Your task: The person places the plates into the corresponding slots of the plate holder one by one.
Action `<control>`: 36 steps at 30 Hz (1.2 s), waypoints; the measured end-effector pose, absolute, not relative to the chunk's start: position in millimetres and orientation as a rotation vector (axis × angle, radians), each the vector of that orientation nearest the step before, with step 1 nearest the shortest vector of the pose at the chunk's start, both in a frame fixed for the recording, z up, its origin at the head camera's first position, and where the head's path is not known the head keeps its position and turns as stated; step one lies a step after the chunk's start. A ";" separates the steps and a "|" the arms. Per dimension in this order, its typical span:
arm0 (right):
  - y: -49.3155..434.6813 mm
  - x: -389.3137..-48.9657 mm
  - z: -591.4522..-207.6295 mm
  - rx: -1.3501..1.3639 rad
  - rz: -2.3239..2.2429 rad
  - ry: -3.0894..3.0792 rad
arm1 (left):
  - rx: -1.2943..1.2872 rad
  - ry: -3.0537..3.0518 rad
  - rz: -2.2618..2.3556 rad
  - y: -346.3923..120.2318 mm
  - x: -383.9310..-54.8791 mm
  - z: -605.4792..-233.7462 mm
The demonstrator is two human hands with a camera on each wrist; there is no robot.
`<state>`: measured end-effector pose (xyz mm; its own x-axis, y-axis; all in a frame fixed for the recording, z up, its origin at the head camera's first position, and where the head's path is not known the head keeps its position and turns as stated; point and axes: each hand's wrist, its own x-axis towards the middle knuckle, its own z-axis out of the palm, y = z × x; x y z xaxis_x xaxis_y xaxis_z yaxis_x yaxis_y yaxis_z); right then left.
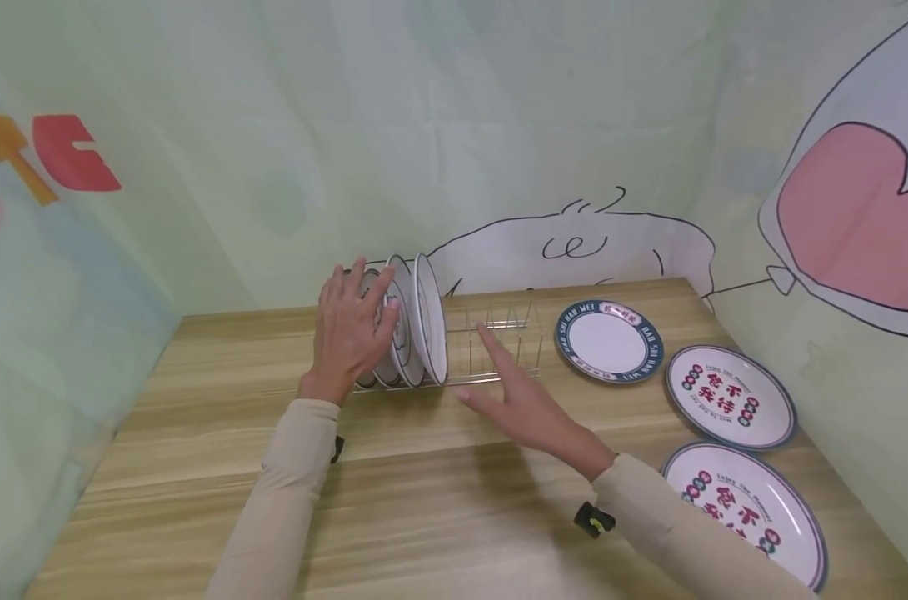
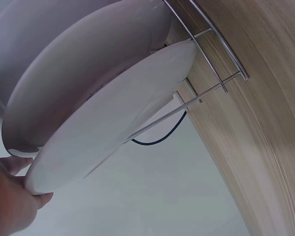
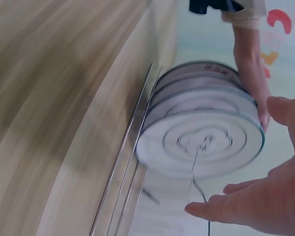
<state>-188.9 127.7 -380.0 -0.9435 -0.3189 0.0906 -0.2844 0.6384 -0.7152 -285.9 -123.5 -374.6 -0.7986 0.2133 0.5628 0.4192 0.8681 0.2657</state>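
Head: wire plate rack (image 1: 499,377), centre; upright white plates (image 1: 430,325) at its nine o'clock, left hand (image 1: 347,333) spread over their rims; right hand (image 1: 532,412), thumb and fingers apart, at four; blue-rimmed plate (image 1: 607,342) flat at three. Left wrist: fingertips (image 2: 44,199) touching a rim, eight o'clock

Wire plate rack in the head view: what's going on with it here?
A person's left hand touches the rims of upright plates standing in the left part of the wire plate rack. Their right hand, holding nothing, is by the rack's right part with index finger and thumb extended. To the right, on the wooden table, lie a blue-rimmed plate and two plates with red characters.
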 end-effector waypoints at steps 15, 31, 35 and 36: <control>249.1 -124.7 -403.4 -0.169 -0.687 3.000 | -0.486 -2.470 -0.519 -125.5 -288.0 -370.3; 295.1 -100.0 -425.4 0.239 -0.271 2.881 | -0.473 -2.495 -0.540 -125.1 -289.3 -373.0; 293.7 -99.4 -430.1 0.268 -0.300 2.842 | -0.471 -2.501 -0.549 -125.5 -288.9 -373.6; 293.0 -99.0 -431.9 0.268 -0.303 2.845 | -0.472 -2.503 -0.551 -125.6 -288.9 -374.0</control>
<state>-99.0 293.0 -431.9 -0.9473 0.1535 -0.2811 0.2092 0.9611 -0.1804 -288.9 -125.6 -374.0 -0.7990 0.2154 0.5614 0.4313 0.8559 0.2853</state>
